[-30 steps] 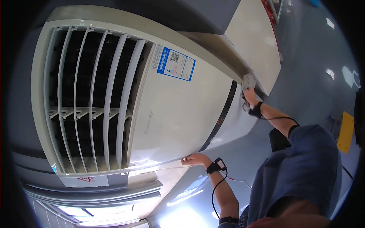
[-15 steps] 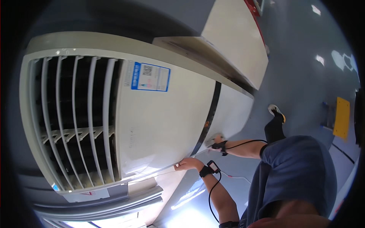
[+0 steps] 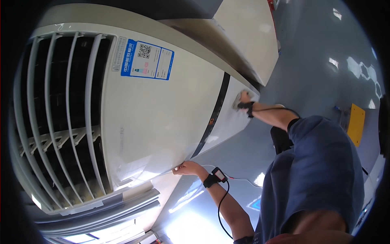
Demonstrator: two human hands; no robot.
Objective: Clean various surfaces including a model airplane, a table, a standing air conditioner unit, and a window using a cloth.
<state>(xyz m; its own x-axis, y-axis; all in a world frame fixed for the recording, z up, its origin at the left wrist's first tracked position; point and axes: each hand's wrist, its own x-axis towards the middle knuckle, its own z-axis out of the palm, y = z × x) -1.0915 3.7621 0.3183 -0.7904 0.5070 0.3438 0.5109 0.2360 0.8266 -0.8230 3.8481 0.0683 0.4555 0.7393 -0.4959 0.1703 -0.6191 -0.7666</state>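
A tall white floor-standing air conditioner (image 3: pixel 162 110) fills the left of the view, with dark louvred vents (image 3: pixel 61 110) at one end. A black strip (image 3: pixel 213 116) with a small lit display crosses its front. Beyond that strip, my right hand (image 3: pixel 245 97) presses a grey cloth (image 3: pixel 237 101) on the lower panel; the hand is blurred and partly covers the cloth. My left hand (image 3: pixel 187 168) is at the near side edge of the unit, its fingers curled against that edge. Both wrists wear black straps; a small boxed device (image 3: pixel 219 175) is on the left one.
A blue-and-white label (image 3: pixel 147 59) is stuck on the front panel. Behind the unit stands a pale cabinet (image 3: pixel 248 36). A yellow stool (image 3: pixel 356 124) is on the shiny grey floor (image 3: pixel 313 69) at right. Grey curtain-like folds (image 3: pixel 122 211) and bright light are at lower left.
My right hand has slid with the cloth across the lower panel, from near the side edge toward its far side. The air conditioner sits farther left and larger in view. My left hand stays at the edge.
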